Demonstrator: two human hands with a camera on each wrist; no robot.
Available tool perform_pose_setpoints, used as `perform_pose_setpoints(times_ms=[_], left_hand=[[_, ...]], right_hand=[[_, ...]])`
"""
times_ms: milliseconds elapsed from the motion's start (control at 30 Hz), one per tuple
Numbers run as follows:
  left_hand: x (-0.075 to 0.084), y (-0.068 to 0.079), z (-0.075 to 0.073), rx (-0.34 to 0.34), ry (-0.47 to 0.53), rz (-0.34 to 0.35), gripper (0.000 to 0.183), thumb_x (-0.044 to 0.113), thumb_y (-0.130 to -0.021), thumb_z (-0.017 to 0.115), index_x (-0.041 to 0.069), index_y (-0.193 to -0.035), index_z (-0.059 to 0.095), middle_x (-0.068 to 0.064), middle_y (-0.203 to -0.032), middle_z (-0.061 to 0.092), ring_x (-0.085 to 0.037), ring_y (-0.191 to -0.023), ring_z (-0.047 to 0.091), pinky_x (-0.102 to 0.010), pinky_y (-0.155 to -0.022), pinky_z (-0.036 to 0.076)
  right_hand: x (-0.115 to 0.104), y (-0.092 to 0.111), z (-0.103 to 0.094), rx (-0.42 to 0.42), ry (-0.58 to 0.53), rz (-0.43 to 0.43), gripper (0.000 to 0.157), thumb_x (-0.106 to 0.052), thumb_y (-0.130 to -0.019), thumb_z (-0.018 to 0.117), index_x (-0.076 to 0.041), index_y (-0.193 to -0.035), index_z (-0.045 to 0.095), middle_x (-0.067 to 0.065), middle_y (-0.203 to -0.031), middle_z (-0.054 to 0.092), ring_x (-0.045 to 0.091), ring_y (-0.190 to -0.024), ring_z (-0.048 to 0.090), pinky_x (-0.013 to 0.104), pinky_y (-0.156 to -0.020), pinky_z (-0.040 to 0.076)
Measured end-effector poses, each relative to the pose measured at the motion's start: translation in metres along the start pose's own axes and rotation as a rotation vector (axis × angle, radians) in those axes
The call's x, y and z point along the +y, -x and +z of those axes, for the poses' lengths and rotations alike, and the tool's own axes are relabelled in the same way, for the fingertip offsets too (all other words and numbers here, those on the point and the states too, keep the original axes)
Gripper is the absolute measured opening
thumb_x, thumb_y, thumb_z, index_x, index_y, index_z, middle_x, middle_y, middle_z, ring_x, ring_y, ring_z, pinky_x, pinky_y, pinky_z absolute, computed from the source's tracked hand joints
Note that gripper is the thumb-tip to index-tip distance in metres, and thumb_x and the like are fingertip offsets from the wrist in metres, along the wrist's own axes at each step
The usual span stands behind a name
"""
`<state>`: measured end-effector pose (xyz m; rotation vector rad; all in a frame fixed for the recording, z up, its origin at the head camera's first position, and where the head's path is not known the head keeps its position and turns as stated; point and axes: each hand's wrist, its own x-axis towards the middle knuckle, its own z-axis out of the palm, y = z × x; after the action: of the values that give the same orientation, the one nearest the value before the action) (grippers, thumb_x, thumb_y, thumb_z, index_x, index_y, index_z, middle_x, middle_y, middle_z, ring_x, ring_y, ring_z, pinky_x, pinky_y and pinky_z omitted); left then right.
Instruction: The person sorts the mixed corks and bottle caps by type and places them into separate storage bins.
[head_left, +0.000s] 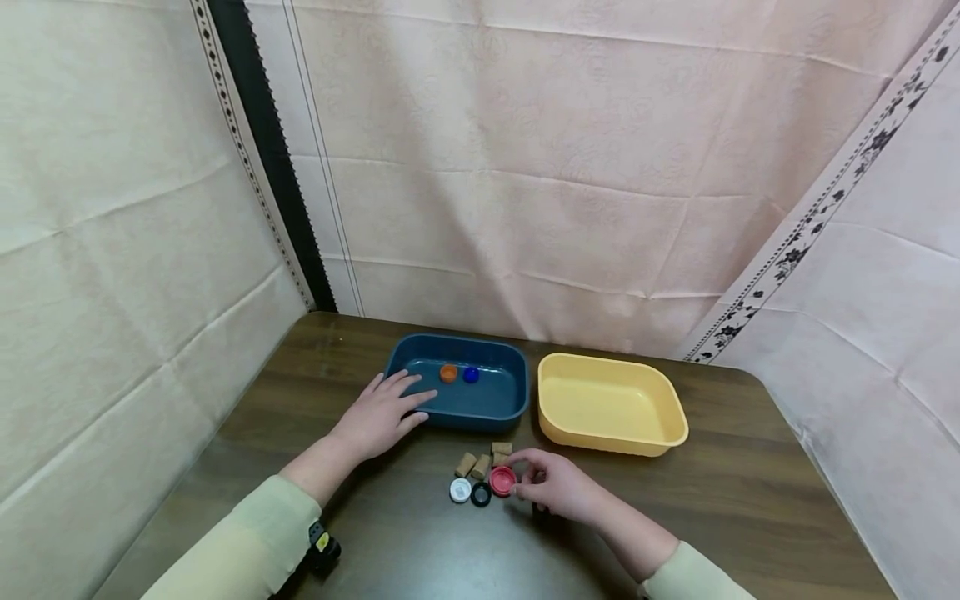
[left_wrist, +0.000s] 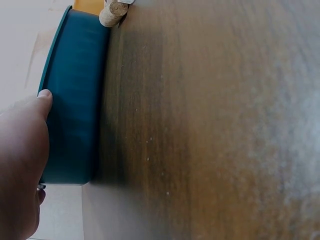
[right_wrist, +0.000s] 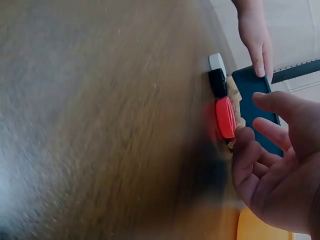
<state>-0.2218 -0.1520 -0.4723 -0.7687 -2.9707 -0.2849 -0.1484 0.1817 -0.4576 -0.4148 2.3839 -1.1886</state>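
Brown tabletop [head_left: 420,550]: left fingers [head_left: 417,401] spread over blue tub [head_left: 482,403], right fingers [head_left: 531,455] loosely parted beside red cap [head_left: 502,481].

No legible text; seemingly no numbers either

On your desk [head_left: 405,542], below mid-frame, you have one tray [head_left: 457,423], two caps [head_left: 448,373] inside it, left of a second tray [head_left: 607,441]; before the left one, at lower centre, corks [head_left: 466,464] lie behind three caps [head_left: 481,494]
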Motion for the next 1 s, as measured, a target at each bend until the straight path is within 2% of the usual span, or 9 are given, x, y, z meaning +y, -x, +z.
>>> perform_pose_setpoints(times_ms=[367,567,1000], left_hand=[[0.000,0.001,0.000,0.002,0.002,-0.008,0.050,0.056,-0.102,0.043,0.035,-0.148,0.048,-0.005,-0.157,0.038,-0.031,-0.148,0.024,-0.059,-0.118,0.015],[0.000,0.000,0.001,0.005,-0.009,-0.004,0.050,0.055,-0.102,0.043,0.035,-0.147,0.049,-0.006,-0.157,0.039,-0.031,-0.148,0.025,-0.059,-0.118,0.016],[0.001,0.000,0.000,-0.009,-0.009,-0.011,0.050,0.056,-0.102,0.042,0.036,-0.148,0.048,-0.005,-0.157,0.038,-0.030,-0.148,0.024,-0.059,-0.118,0.016]], right_hand=[[0.001,-0.010,-0.002,-0.061,0.237,-0.057,0.039,-0.027,-0.090,0.074,-0.024,-0.128,0.065,-0.002,-0.084,0.060,0.015,-0.074,0.056,0.030,-0.060,0.048],[0.001,-0.015,-0.003,-0.067,0.296,-0.041,0.044,-0.031,-0.089,0.075,-0.028,-0.131,0.063,-0.006,-0.085,0.060,0.014,-0.077,0.056,0.029,-0.063,0.048],[0.001,-0.023,-0.001,-0.077,0.378,-0.072,0.043,-0.032,-0.089,0.075,-0.029,-0.130,0.064,-0.009,-0.086,0.059,0.011,-0.078,0.055,0.028,-0.066,0.048]])
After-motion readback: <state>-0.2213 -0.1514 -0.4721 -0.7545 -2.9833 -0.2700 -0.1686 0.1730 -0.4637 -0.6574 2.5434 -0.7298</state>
